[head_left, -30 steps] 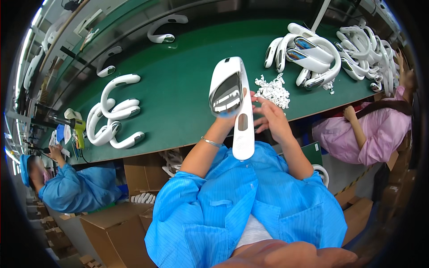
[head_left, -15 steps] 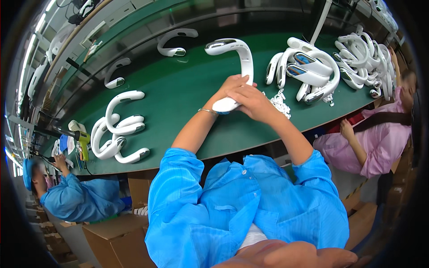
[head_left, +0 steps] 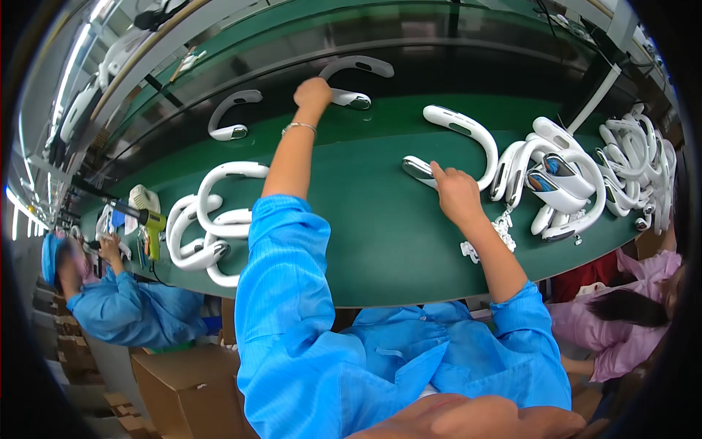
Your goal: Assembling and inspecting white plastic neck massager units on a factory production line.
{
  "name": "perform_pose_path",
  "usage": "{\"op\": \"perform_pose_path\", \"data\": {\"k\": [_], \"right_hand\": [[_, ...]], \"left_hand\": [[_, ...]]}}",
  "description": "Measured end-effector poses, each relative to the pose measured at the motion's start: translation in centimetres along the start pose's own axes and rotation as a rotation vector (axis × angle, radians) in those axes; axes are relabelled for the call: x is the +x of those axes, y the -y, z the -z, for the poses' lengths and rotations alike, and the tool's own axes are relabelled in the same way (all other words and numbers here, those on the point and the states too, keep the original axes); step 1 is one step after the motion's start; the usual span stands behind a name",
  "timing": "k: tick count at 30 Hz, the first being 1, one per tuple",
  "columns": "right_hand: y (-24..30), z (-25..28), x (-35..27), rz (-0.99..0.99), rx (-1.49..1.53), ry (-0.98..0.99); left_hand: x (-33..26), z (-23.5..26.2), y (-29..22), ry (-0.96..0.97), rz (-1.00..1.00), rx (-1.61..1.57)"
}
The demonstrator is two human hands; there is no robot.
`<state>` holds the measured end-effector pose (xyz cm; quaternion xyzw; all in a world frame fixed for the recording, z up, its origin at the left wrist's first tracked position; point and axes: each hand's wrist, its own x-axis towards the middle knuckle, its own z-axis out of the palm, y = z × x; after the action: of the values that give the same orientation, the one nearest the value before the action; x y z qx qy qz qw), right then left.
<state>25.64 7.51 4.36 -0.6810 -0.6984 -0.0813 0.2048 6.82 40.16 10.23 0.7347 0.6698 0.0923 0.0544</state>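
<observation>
My left hand (head_left: 313, 96) reaches to the far side of the bench with its fingers closed round the bend of a white C-shaped neck fan (head_left: 358, 67). Its fingertips are partly hidden. In the middle right, a second white neck fan (head_left: 488, 146) lies on the green bench. My right hand (head_left: 459, 196) covers part of its near arm, with the thumb over it and the fingers curled. The silver-trimmed tip pokes out left of this hand. Beside my right wrist lies a scatter of small white parts (head_left: 503, 230).
Another neck fan (head_left: 235, 132) lies at far left. A loose group of neck fans (head_left: 194, 219) sits left of my arm. Piles of them (head_left: 563, 183) fill the right, beyond a post (head_left: 596, 99). A yellow-green heat gun (head_left: 152, 233) stands left. Co-workers sit both sides.
The neck fan both hands held now lies farther right on the bench under my right hand. My left hand has left it and moved far left onto another neck fan. The view has shifted.
</observation>
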Motion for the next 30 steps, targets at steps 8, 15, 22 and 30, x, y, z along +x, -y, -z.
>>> {"op": "perform_pose_path", "data": {"k": [8,15,22,30], "right_hand": [[1.8,1.7,0.2,0.033,-0.009,-0.178],[-3.9,5.9,-10.3,-0.429,-0.103,-0.151],[-8.3,4.5,-12.6,-0.33,-0.033,-0.113],[-8.8,4.2,-13.8,-0.239,-0.021,-0.151]], "left_hand": [[17.3,-11.2,5.5,-0.048,-0.42,0.161],[12.6,-8.6,-0.7,0.13,0.009,-0.396],[4.9,-6.7,3.1,0.259,0.249,-1.517],[-15.9,0.1,0.2,0.563,-0.162,-1.582]]}}
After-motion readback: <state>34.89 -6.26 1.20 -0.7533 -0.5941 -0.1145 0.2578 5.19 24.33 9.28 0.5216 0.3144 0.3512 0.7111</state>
